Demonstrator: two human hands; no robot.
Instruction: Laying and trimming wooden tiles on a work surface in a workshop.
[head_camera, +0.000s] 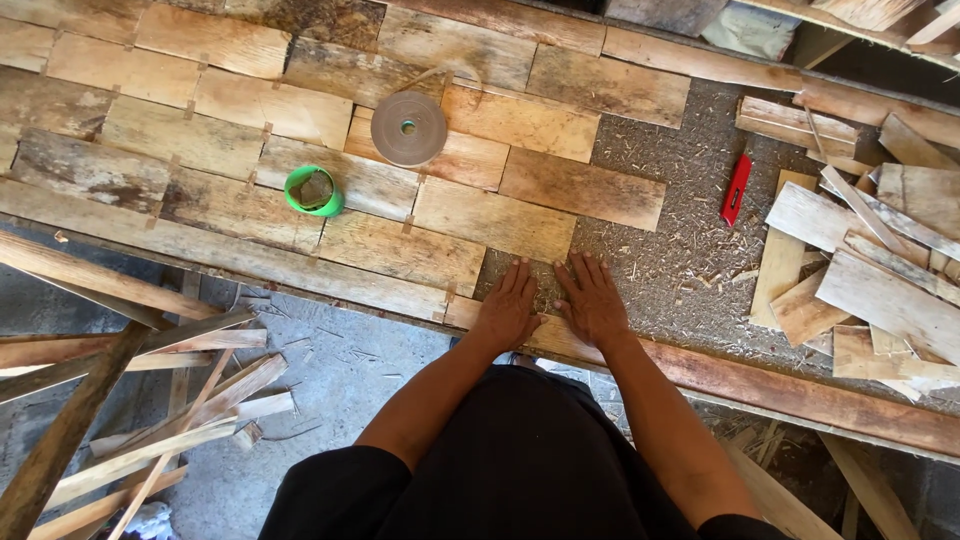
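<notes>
Green cup (314, 190) contents — indistinct

Workbench (640, 240) w/ taped veneer pieces (300, 170), tape roll (408, 128), green tub (313, 191), red cutter (737, 189), scraps (860, 270).

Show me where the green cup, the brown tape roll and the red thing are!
green cup (297, 185), head view, on its green rim.
brown tape roll (388, 135), head view, on its flat face.
red thing (737, 189), head view, on its middle.

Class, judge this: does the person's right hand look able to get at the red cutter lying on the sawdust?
Probably yes. The right hand lies flat near the table's edge, and only loose sawdust lies between it and the red cutter; nothing blocks the way.
</notes>
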